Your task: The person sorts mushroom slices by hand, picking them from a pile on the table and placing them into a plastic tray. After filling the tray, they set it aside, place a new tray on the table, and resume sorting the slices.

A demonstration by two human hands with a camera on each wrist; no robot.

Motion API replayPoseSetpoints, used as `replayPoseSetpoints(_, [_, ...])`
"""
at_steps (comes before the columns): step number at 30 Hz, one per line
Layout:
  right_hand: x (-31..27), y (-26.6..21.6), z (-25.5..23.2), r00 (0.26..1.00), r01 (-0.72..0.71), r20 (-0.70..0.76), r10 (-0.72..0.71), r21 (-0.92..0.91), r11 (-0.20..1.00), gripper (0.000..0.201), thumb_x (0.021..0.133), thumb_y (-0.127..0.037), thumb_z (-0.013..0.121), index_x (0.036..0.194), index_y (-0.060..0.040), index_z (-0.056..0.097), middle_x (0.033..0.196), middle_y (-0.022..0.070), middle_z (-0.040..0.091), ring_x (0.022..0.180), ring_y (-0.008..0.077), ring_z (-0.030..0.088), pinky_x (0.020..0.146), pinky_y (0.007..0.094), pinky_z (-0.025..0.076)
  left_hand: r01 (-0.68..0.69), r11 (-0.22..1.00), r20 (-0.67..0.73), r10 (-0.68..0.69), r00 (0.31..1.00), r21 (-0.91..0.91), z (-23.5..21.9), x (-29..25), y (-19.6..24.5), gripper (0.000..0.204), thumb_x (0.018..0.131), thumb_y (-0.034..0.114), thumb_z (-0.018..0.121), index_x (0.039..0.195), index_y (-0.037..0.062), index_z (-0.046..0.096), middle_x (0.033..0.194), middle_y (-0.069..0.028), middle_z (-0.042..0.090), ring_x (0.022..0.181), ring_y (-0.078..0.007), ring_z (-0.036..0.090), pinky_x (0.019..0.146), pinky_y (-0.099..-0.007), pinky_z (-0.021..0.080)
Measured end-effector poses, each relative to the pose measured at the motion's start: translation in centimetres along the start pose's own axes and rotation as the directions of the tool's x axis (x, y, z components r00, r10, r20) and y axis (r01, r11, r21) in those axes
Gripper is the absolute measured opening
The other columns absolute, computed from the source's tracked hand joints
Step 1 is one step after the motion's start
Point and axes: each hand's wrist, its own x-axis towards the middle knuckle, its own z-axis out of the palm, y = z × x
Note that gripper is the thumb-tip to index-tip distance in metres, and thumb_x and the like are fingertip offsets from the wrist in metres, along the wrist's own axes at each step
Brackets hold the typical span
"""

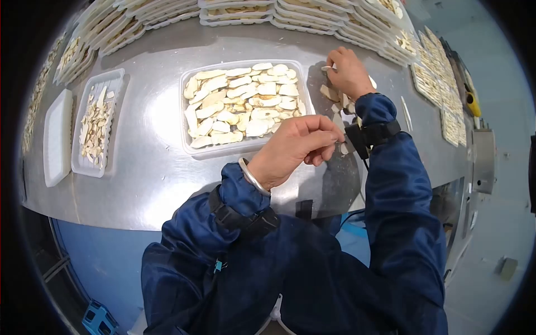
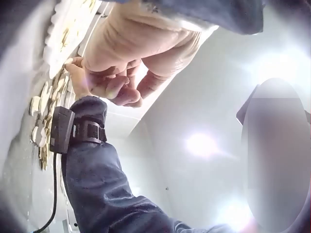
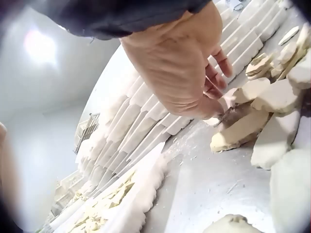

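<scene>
A clear plastic tray [image 1: 186,146] holds rows of pale flat slices [image 1: 240,92], some edged with brown. My left hand [image 1: 298,146] hovers over the tray's near right corner, thumb and forefinger tips together, the other fingers curled. Nothing shows between its fingers in the left wrist view. Beyond the tray's right side, my right hand [image 1: 350,73] reaches down to a loose pile of similar slices [image 3: 277,94]. Its thumb and fingers pinch a pale slice [image 1: 326,68] at the pile's far edge, partly hidden by the hand.
Stacked trays of slices [image 1: 312,17] line the back of the metal table [image 1: 151,195]. At left lie a tray of small pieces [image 1: 94,131] and an upended white tray [image 1: 57,137]. A thin white strip [image 1: 406,113] lies right of my right wrist; more filled trays [image 1: 438,84] stand farther right.
</scene>
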Motion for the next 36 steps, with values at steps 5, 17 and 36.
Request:
replayPoseSetpoints(5, [-3.3, -0.8, -5.0, 0.939, -0.23, -0.117, 0.322, 0.481, 0.846, 0.017, 0.085, -0.014, 0.066, 0.099, -0.0027, 0.065, 0.074, 0.0064, 0.062, 0.062, 0.0192, 0.057, 0.059, 0.0326, 0.046, 0.009, 1.0, -0.044, -0.009, 0.999, 0.011, 0.2, 0.3, -1.3, 0.021, 0.101, 0.017, 0.054, 0.114, 0.0021, 0.061, 0.083, -0.0023, 0.061, 0.069, -0.0067, 0.054, 0.061, -0.0195, 0.041])
replayPoseSetpoints(17, [-7.9, -1.4, -7.2, 0.951, -0.248, -0.172, 0.258, 0.08, 0.966, 0.012, 0.087, -0.012, 0.063, 0.091, -0.0012, 0.065, 0.083, 0.0133, 0.064, 0.075, 0.0282, 0.062, 0.07, 0.0366, 0.049, 0.083, 0.997, 0.004, -0.083, 0.997, -0.009, 0.1, 0.8, -3.6, 0.028, 0.106, 0.022, 0.042, 0.118, 0.0016, 0.056, 0.083, -0.0054, 0.057, 0.062, -0.0087, 0.045, 0.052, -0.0216, 0.033])
replayPoseSetpoints(36, [-5.5, -0.8, -5.7, 0.829, -0.556, 0.324, 0.455, 0.566, 0.609, 0.017, 0.088, -0.017, 0.067, 0.085, -0.0001, 0.068, 0.073, 0.0012, 0.064, 0.065, 0.0116, 0.057, 0.062, 0.0267, 0.044, -0.048, 0.998, -0.098, 0.044, 0.994, -0.046, -0.2, 1.1, -3.6, 0.026, 0.105, 0.02, 0.043, 0.118, 0.0024, 0.057, 0.087, -0.0045, 0.059, 0.072, -0.0083, 0.047, 0.063, -0.023, 0.037])
